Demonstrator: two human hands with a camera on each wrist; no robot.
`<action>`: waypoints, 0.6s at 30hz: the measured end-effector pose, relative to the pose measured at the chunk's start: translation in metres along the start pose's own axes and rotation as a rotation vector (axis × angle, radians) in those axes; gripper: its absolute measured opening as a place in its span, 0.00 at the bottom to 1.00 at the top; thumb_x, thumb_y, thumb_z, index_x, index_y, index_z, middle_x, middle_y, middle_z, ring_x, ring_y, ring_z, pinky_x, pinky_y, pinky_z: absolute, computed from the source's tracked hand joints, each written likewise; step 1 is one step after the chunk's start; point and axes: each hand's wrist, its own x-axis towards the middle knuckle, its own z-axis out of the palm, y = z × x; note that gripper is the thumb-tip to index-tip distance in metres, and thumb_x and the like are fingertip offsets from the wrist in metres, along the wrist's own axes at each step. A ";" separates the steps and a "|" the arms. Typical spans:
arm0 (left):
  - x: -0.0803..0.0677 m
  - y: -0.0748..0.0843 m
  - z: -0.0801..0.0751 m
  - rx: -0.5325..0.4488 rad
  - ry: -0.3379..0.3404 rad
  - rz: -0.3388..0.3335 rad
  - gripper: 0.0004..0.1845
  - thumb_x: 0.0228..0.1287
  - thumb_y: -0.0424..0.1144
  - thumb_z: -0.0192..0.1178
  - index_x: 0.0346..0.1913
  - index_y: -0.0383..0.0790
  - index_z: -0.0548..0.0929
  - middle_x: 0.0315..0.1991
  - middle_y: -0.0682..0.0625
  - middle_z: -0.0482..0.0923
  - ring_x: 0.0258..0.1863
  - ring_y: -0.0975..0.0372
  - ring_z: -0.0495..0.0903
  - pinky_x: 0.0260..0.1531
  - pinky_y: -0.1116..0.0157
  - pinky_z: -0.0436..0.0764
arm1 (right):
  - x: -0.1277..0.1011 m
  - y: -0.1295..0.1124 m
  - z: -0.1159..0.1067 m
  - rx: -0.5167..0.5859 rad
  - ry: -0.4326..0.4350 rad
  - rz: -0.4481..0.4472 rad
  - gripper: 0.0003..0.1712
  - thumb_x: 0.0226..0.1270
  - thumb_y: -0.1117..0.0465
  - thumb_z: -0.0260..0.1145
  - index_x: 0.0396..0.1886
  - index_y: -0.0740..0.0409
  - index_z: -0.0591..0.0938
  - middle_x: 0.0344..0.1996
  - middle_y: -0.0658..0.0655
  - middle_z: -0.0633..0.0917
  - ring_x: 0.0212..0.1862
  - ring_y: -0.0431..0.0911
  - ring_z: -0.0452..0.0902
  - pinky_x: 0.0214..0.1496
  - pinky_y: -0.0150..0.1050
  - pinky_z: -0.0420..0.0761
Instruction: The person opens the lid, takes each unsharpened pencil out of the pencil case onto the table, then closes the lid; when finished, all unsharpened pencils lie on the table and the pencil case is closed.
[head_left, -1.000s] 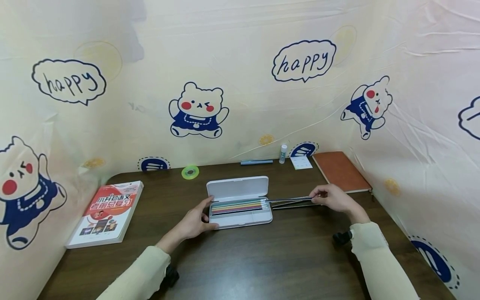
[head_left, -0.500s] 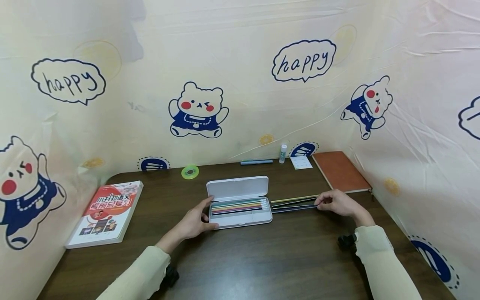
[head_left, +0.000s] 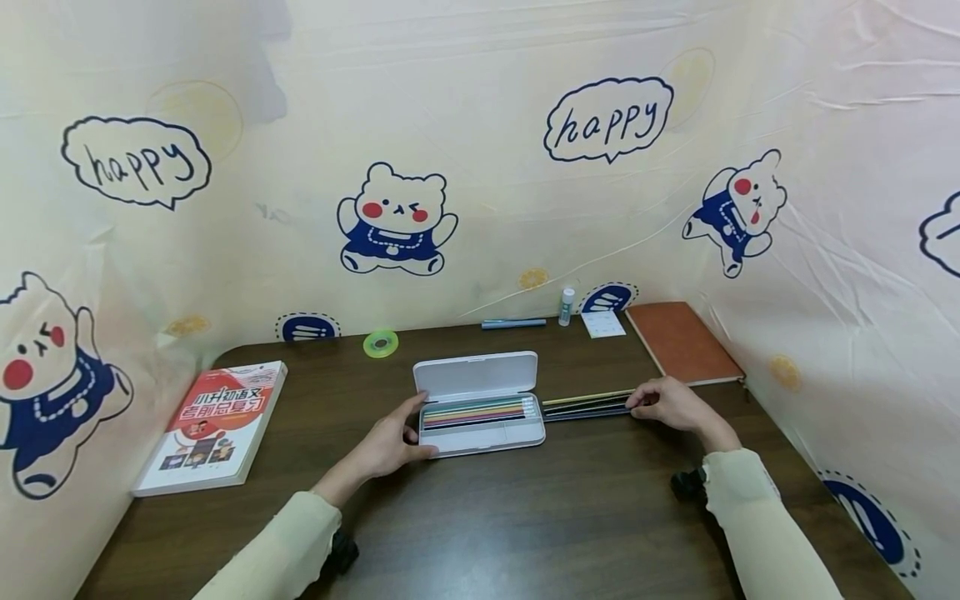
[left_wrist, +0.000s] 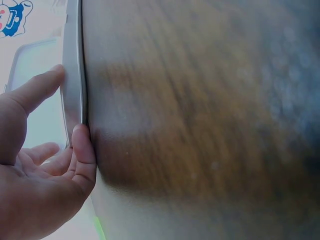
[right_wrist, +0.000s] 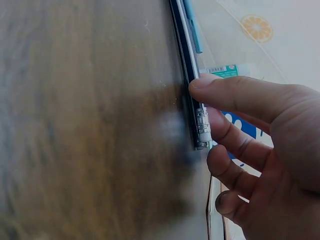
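A white pencil case (head_left: 480, 442) lies with its lid raised on the dark wooden table. Inside it is a row of coloured pencils (head_left: 472, 412). My left hand (head_left: 386, 442) grips the case's left end, thumb at the near corner and fingers round the side. Just right of the case, several dark pencils (head_left: 585, 408) lie side by side with a yellow one (head_left: 588, 397) at the back. My right hand (head_left: 667, 402) pinches dark pencils at their right ends. In the right wrist view, metal ferrules and a white eraser (right_wrist: 206, 136) show beside the fingertips.
A thick red-and-white book (head_left: 213, 425) is at the left. Toward the back are green tape (head_left: 380, 344), a blue pen (head_left: 513, 324), a glue stick (head_left: 566, 308) and a white card (head_left: 602, 325). A brown notebook (head_left: 684, 342) lies back right, by the patterned cloth wall.
My right hand has brought its dark pencils toward me, to the near side of the others, then slightly back, so the bunch lies closer together. My left hand has kept its place.
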 end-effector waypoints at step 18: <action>0.000 0.000 0.000 0.003 0.004 0.008 0.52 0.54 0.42 0.76 0.78 0.48 0.56 0.66 0.45 0.72 0.35 0.63 0.74 0.35 0.66 0.73 | 0.016 -0.031 0.001 0.086 -0.017 0.041 0.10 0.65 0.58 0.70 0.44 0.56 0.87 0.36 0.50 0.87 0.39 0.45 0.76 0.43 0.37 0.76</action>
